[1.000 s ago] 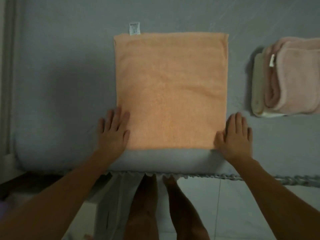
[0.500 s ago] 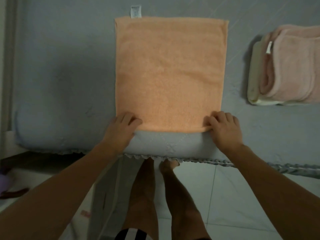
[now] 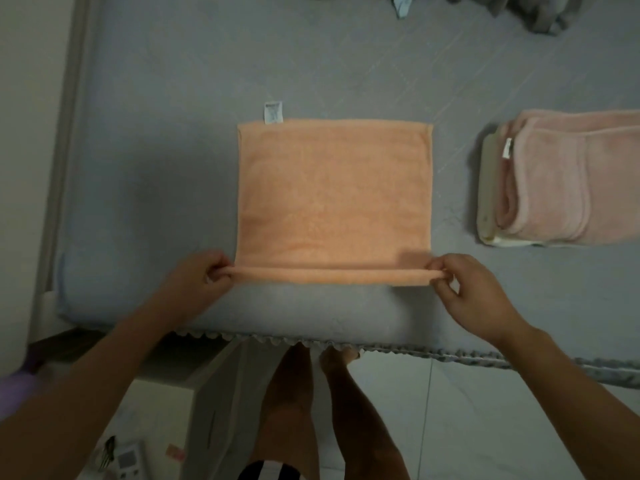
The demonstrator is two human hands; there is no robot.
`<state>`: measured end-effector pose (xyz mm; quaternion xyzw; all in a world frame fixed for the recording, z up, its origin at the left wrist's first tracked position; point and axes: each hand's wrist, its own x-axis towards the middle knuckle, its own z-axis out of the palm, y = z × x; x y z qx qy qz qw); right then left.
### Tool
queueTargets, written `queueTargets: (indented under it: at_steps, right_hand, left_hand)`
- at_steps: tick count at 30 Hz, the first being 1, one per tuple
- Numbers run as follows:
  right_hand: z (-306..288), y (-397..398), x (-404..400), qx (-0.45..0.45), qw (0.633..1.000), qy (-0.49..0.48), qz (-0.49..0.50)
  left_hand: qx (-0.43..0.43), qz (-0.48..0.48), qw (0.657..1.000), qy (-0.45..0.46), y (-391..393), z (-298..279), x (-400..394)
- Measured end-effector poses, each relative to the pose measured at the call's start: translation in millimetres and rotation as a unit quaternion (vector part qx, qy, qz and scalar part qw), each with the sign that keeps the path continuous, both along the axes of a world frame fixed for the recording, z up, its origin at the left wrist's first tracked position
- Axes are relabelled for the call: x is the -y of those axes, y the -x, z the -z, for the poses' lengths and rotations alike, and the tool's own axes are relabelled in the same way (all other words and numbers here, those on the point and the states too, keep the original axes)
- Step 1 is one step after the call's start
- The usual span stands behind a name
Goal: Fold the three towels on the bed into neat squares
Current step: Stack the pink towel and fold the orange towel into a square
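Orange towel (image 3: pixel 334 192) lies on the bed (image 3: pixel 156 150). Both hands, left (image 3: pixel 199 277) and right (image 3: pixel 467 285), pinch its 6 o'clock corners. Uneven lifting could make a crooked fold.

Crumpled grey cloth (image 3: pixel 540 12) at bed's far edge; white remote-like device (image 3: pixel 126 462) on floor, lower left.

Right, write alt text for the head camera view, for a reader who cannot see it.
Seen from above, a left hand and a right hand each pinch a near corner of a flat orange terry towel on a grey bed, lifting its near edge. To the right lies a folded pink towel on a folded cream one.
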<state>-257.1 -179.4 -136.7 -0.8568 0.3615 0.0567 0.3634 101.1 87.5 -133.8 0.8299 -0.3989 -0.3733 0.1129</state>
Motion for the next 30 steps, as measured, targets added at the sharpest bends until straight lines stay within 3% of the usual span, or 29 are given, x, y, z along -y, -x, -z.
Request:
queueTargets:
  at_steps: [3, 7, 12, 17, 21, 24, 27, 30]
  right_hand:
    - [3.7, -34.6, 35.1, 0.045, 0.987, -0.067, 0.14]
    - [24.3, -93.8, 89.0, 0.086, 0.965, -0.045, 0.243]
    - [56.8, -151.3, 148.3, 0.055, 0.956, 0.034, 0.286]
    - [87.3, -169.7, 158.2, -0.022, 0.944, 0.084, 0.317]
    - [88.6, -173.0, 153.5, -0.035, 0.931, 0.113, 0.347]
    - [78.9, -177.5, 150.7, -0.029, 0.93, 0.106, 0.351]
    - [66.1, -191.2, 138.2, -0.042, 0.928, 0.181, 0.322]
    - [58.0, -231.6, 94.0, 0.007, 0.97, 0.192, 0.147]
  left_hand:
    - [0.028, -0.064, 0.996, 0.049, -30.0, -1.5, 36.6]
    - [0.014, -0.173, 0.98, 0.101, -75.0, 20.5, 100.7]
    - [-0.016, -0.256, 0.957, 0.136, -115.5, 60.4, 163.9]
    - [0.071, -0.249, 0.959, 0.118, -127.2, 99.8, 200.3]
    - [0.103, -0.258, 0.951, 0.135, -124.7, 104.8, 210.5]
    - [0.117, -0.242, 0.954, 0.13, -114.4, 97.6, 210.0]
    - [0.18, -0.211, 0.954, 0.114, -96.8, 84.3, 209.0]
    - [0.245, -0.072, 0.951, 0.172, -60.9, 73.5, 216.1]
